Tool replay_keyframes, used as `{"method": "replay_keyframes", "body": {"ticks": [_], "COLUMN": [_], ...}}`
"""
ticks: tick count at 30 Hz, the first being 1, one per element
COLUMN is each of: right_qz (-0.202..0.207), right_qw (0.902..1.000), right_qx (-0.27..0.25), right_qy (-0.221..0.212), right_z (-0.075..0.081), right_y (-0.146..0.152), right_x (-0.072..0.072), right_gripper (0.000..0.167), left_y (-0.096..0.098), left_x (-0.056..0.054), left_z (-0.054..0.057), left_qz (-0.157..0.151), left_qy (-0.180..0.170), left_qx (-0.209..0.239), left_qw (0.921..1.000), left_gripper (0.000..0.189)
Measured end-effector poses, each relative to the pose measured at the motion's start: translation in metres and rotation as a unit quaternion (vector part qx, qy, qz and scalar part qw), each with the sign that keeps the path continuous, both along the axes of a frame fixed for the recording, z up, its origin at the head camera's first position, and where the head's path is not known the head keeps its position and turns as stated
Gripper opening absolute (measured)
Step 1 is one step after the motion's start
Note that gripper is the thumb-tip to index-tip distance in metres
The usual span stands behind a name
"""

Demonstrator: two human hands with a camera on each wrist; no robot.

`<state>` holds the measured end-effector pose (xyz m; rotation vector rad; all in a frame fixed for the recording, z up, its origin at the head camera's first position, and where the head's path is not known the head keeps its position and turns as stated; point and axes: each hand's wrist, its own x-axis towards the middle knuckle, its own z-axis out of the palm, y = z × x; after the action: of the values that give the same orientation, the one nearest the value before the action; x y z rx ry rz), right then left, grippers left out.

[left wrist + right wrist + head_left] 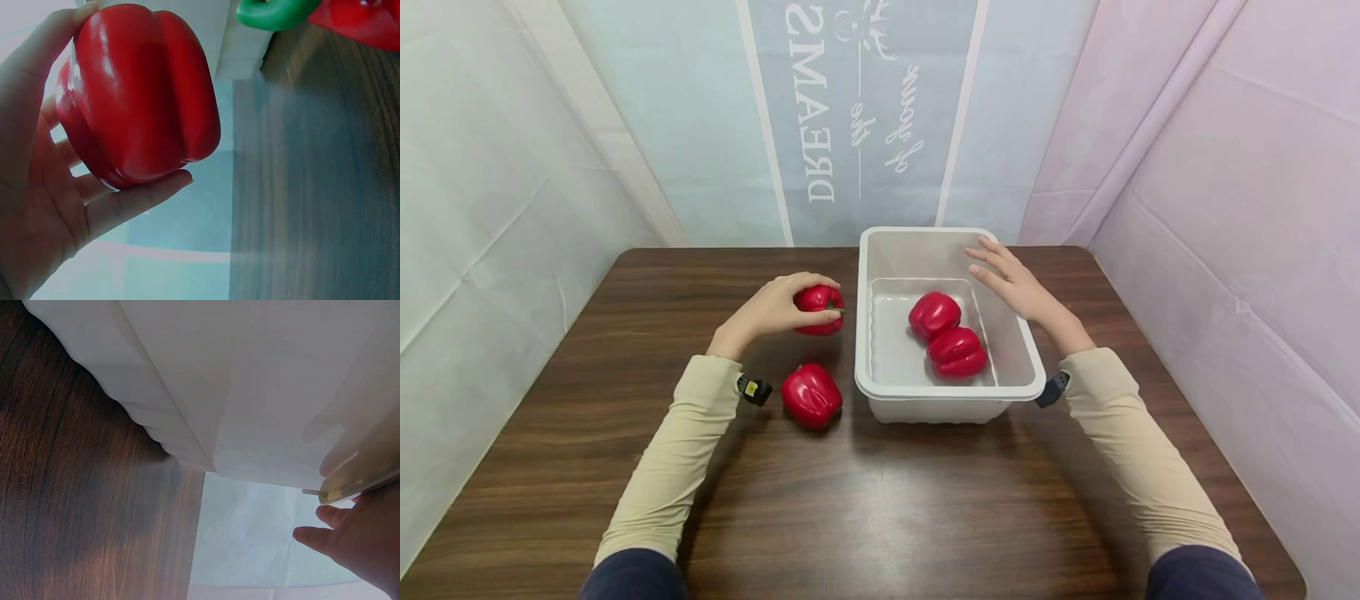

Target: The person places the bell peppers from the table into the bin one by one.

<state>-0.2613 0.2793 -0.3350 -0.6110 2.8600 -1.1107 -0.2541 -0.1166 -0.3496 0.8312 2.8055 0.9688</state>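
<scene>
My left hand (775,307) grips a red bell pepper (820,310) with its thumb and fingers, left of the white plastic bin (951,392). In the left wrist view that pepper (140,94) appears raised off the table. A second red bell pepper (811,396) lies on the table, nearer to me. Two more red peppers, one farther back (934,315) and one nearer (957,352), lie touching on the bin's floor. My right hand (1018,287) hovers at the bin's right rim, fingers extended and holding nothing; whether it touches the rim I cannot tell.
The bin stands on a dark wood-grain table (880,508), towards its back edge. Behind hangs a pale blue cloth (700,125) with reversed lettering. White cloth walls (1247,250) enclose both sides. A green pepper stem (278,12) shows in the left wrist view.
</scene>
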Motion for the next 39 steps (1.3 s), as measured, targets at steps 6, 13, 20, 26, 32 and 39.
{"method": "replay_keyframes", "body": {"ticks": [6,13,20,26,32,39], "right_qz": [0.001,0.000,-0.002,0.000,0.000,0.001], "right_qw": [1.0000,1.0000,1.0000,0.9999,0.9999,0.9999], "right_qx": [-0.002,-0.001,-0.004,-0.006,-0.007,-0.009], "right_qy": [-0.005,-0.009,-0.009,-0.009,-0.008,-0.006], "right_z": [-0.001,-0.001,-0.001,0.000,0.002,0.003], "right_y": [0.000,0.000,0.000,-0.001,-0.001,-0.001], "right_x": [0.001,0.002,0.004,0.003,0.003,0.003], "right_gripper": [0.054,0.054,0.053,0.053,0.052,0.052], "left_y": [-0.001,-0.001,0.000,0.001,0.002,0.003], "left_x": [0.003,0.002,0.001,0.000,0.000,0.001], "left_z": [0.003,0.002,0.005,0.008,0.012,0.015], "left_qz": [0.009,0.008,0.011,0.009,0.008,0.009], "left_qy": [-0.010,0.001,0.006,0.012,0.023,0.021], "left_qx": [0.004,0.017,0.040,0.058,0.069,0.077], "left_qw": [0.9999,0.9998,0.9991,0.9982,0.9973,0.9968], "left_gripper": [0.051,0.052,0.050,0.048,0.049,0.050]}}
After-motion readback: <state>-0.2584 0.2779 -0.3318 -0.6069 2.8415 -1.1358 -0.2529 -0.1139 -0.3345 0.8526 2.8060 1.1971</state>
